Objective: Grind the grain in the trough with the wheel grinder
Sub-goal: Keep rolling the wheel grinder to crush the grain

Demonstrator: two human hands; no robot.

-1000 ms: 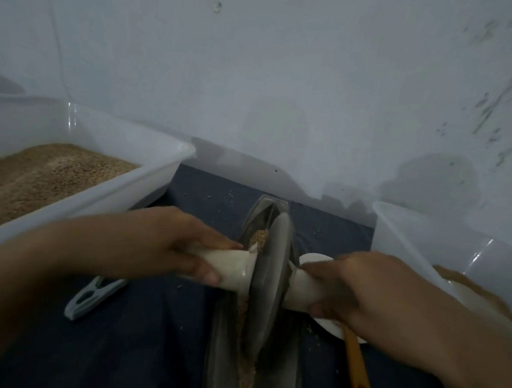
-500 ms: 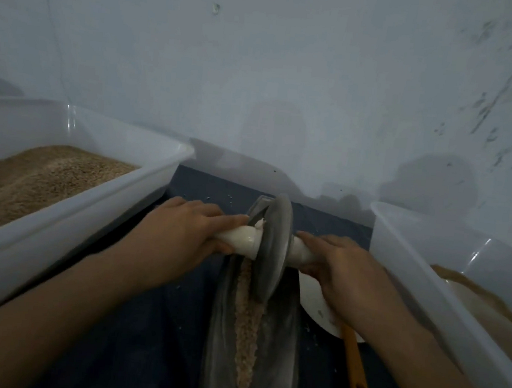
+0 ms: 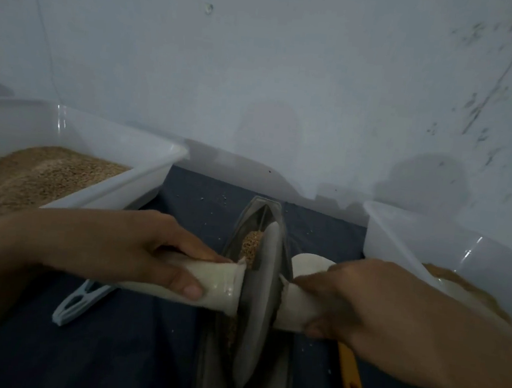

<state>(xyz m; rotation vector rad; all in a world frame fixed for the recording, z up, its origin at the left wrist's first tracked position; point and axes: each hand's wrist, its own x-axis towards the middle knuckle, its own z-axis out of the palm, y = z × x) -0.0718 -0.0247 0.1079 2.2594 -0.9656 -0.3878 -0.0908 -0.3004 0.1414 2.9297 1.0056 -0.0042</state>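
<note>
Gripping the 2 white handles of the wheel grinder (image 3: pixel 258 306), the left hand (image 3: pixel 137 245) and right hand (image 3: pixel 359 307) each curl around one side. Its grey disc stands upright in the narrow metal trough (image 3: pixel 261 208), which lies on the dark cloth (image 3: pixel 139 354) midway between 2 white tubs. Grain (image 3: pixel 249 246) shows just beyond the disc. An orange-handled scoop (image 3: pixel 351 378) lies right of the trough.

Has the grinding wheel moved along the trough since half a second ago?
Yes. The grinding wheel has rolled back toward the person, away from the far tip of the trough; grain now shows beyond it.
</note>
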